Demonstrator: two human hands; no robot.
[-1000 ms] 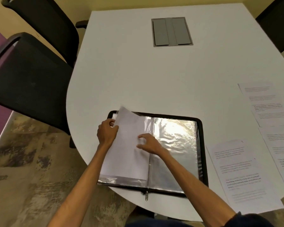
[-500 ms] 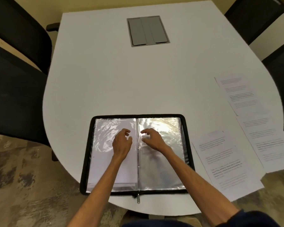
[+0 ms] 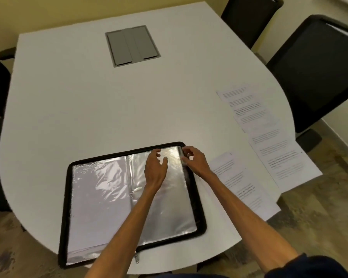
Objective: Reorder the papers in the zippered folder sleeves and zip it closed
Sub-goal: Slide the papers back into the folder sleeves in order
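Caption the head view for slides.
Left hand and right hand at the right sleeve of the open folder; printed papers beside it.

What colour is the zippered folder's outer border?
Black; the zippered folder's border shows best in the head view, framing shiny clear sleeves.

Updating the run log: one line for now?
folder open; left hand above right sleeve; right hand at sleeve's outer edge; papers beside folder

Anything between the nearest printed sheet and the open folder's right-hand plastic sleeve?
Nothing visible. The printed white paper sheet lies right of the clear right sleeve of the black zippered folder. The left hand is over that sleeve, the right hand at its top-right corner.
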